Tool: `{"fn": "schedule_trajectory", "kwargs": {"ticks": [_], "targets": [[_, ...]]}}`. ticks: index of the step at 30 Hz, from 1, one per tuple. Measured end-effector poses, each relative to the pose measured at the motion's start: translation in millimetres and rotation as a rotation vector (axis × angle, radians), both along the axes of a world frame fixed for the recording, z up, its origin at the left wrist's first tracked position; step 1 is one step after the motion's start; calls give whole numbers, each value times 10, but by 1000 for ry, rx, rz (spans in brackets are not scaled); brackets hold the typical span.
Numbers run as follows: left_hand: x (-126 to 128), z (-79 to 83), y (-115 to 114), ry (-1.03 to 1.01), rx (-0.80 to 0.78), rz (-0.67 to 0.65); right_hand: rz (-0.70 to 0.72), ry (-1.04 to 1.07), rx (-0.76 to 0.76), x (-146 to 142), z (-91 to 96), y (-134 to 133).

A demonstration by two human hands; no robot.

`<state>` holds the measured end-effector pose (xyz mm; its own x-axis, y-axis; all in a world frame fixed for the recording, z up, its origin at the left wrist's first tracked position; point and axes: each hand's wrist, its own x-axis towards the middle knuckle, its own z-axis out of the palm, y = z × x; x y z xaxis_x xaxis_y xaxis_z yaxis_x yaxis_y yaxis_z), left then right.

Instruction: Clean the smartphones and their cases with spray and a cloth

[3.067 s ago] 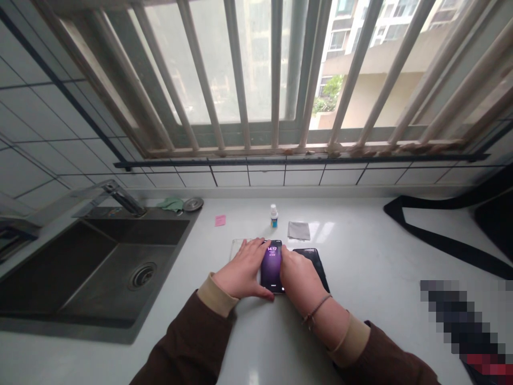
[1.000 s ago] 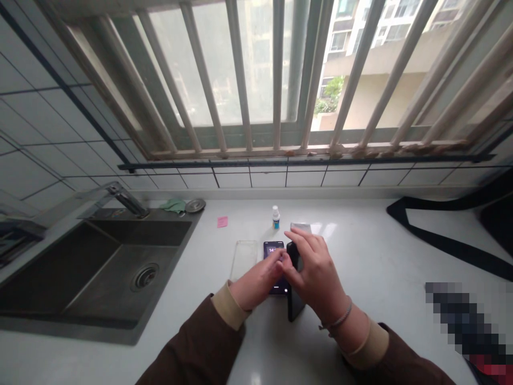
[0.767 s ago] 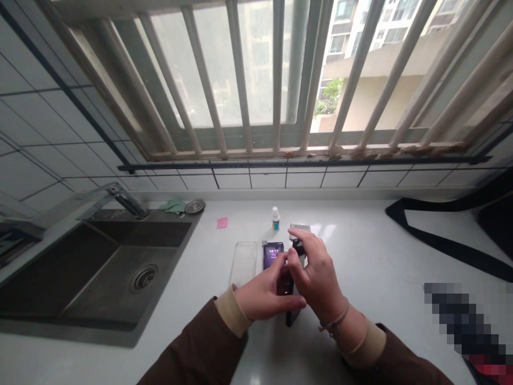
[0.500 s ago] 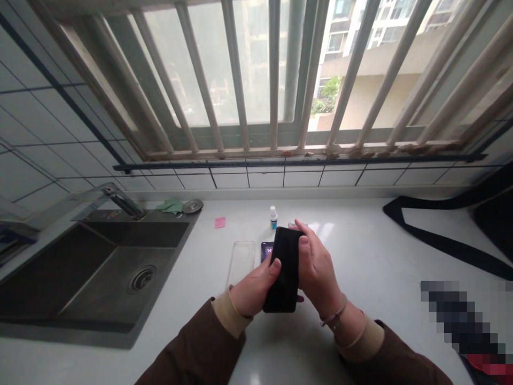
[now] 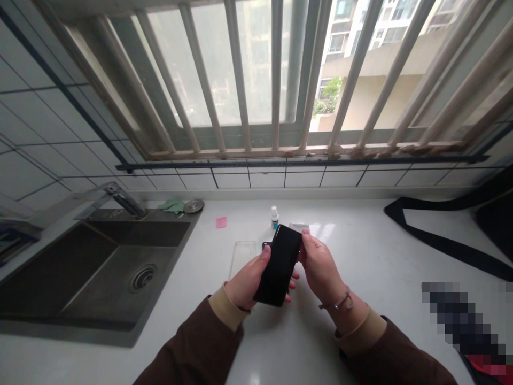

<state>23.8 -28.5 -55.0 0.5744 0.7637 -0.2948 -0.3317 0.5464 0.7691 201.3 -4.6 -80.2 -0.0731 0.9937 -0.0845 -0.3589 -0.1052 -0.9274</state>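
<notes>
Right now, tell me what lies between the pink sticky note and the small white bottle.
Head view: only bare white countertop between pink sticky note and small white bottle.

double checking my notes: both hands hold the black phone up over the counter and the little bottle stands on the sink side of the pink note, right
Not quite. In the head view, both hands do hold the black phone over the counter, but the bottle stands on the far side of the pink note from the sink.

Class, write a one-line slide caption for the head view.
Both hands, left hand and right hand, hold a black phone above a white counter beside a sink.

Home kitchen: sink [image 5: 100,267], tiled counter [image 5: 360,256].
</notes>
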Motion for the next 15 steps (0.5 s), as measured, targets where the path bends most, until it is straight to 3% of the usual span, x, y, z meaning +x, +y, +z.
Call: {"fn": "schedule_trajectory", "kwargs": {"ticks": [9,15], "targets": [[-26,-24,5,4,16,-1,12,34,-16,-32,60,-15],[-65,-44,14,38,48,-34,117,90,-19,-69,166,-58]]}}
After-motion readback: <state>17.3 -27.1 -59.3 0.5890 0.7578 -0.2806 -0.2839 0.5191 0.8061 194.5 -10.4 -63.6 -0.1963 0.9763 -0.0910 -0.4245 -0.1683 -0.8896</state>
